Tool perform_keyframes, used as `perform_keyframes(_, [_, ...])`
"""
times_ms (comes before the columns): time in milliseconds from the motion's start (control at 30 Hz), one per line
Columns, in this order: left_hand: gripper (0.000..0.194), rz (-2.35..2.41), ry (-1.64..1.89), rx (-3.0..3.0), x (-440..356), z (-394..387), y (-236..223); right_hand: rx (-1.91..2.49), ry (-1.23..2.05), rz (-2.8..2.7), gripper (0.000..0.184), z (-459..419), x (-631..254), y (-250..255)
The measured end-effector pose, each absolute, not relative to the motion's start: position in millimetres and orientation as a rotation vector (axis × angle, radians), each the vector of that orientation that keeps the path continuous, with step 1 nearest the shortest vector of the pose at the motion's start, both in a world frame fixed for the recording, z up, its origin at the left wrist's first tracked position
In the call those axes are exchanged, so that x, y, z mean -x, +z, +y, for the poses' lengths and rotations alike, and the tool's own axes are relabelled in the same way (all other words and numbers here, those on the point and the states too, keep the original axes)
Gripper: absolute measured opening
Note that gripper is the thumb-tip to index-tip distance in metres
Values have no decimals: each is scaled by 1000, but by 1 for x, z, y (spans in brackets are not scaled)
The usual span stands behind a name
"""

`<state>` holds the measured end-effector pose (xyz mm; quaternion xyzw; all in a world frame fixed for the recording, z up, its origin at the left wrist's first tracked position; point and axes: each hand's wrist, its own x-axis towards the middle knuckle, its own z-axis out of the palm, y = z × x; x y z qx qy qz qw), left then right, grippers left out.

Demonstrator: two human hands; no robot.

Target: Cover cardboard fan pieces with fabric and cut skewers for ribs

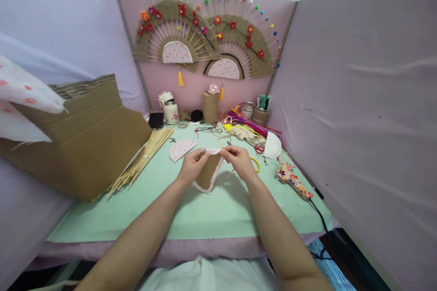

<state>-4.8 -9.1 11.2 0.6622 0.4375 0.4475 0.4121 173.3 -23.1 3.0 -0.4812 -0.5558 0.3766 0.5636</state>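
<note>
A white bottle [171, 112] is standing at the back of the table [211, 225], carrying a small reddish print, perhaps a picture, though it is too small to make out. The table is wearing a pale green cover, with lilac cloth [211, 250] hanging along its front edge. Draped walls [341, 100] are enclosing it on both sides, and a pink board [159, 79] is standing behind. Two brown fans [262, 61] are overlapping on the board, showing red flowers and yellow tassels [180, 78]. Below them, a twine roll [210, 108] is standing left of a pen cup [261, 117]. On the left, a cardboard box [92, 136] is standing beside a bundle of sticks [148, 154]. On the right, a flowered tool [294, 182] is lying with its black cord [320, 214] trailing off the table.

The cardboard panel [206, 172] is sitting between the two hands and extending toward the person, with spotted cloth [215, 176] edging it. The left hand [193, 166] is pinching the cloth at the panel's far edge between thumb and fingers; the right hand [241, 162] is pinching the same edge at its right end. A spotted half circle [182, 149] is lying just beyond the left hand, and yellow scissors [258, 164] are lying just beside the right.
</note>
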Motion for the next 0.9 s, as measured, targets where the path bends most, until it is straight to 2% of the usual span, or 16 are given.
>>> perform_keyframes(200, [32, 1104, 1161, -1640, 3, -11, 13, 1140, 789, -1292, 27, -23, -165, 0])
perform_keyframes(333, [35, 1069, 1097, -1490, 4, -8, 16, 1047, 903, -1295, 24, -27, -163, 5])
perform_keyframes(467, [39, 1071, 1034, -1356, 6, -5, 16, 954, 1023, -1289, 32, -30, -162, 10])
perform_keyframes(567, [38, 1046, 1019, -1332, 5, -4, 15, 984, 1039, -1241, 27, -26, -163, 6])
perform_keyframes(733, [40, 808, 1068, -963, 6, 2, 16, 959, 1119, -787, 22, -17, -170, 2])
perform_keyframes(800, [45, 657, 980, -835, 10, 5, 17, 878, 1211, -613, 24, -17, -172, 6])
perform_keyframes(900, [41, 562, 840, -864, 12, 6, 14, 767, 1311, -542, 24, -19, -172, 12])
